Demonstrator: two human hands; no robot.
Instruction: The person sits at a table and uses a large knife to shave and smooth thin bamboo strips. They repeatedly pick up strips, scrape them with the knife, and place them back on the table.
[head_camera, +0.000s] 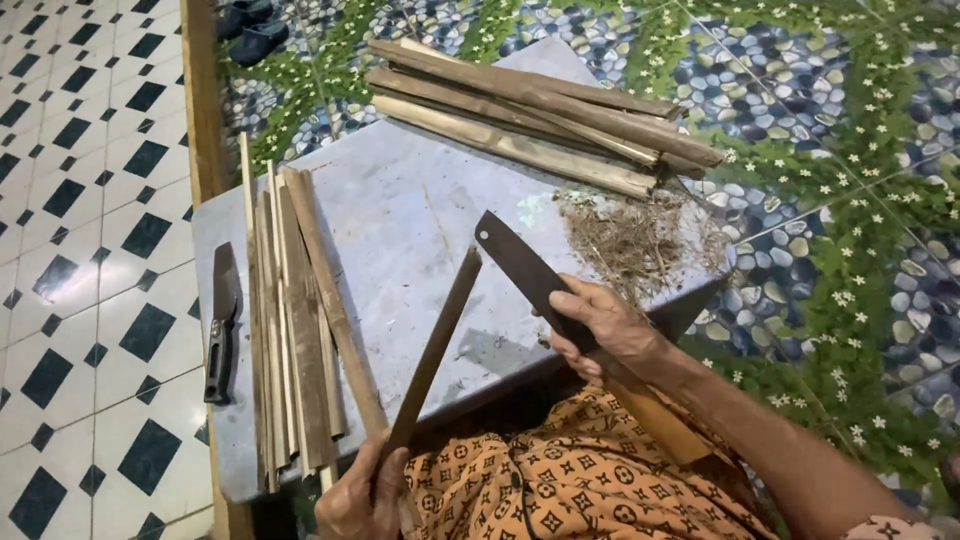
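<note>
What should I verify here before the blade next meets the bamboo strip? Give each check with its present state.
1. Left hand grips bamboo strip at its low end: ok.
2. Right hand shut round big knife: ok.
3. Blade touching the strip: not ok, a gap shows.
4. Left fingers away from the blade: ok.
5. Strip's top end free above the table: ok.
6. Blade sharpness: cannot tell.

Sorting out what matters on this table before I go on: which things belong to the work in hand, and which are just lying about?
In use:
- left hand gripping a bamboo strip
- right hand holding a large blade
- split strips at the table's left
- thicker bamboo pieces at the far edge

Lying about:
- small knife, untouched
- shavings
- shoes on the floor
</note>
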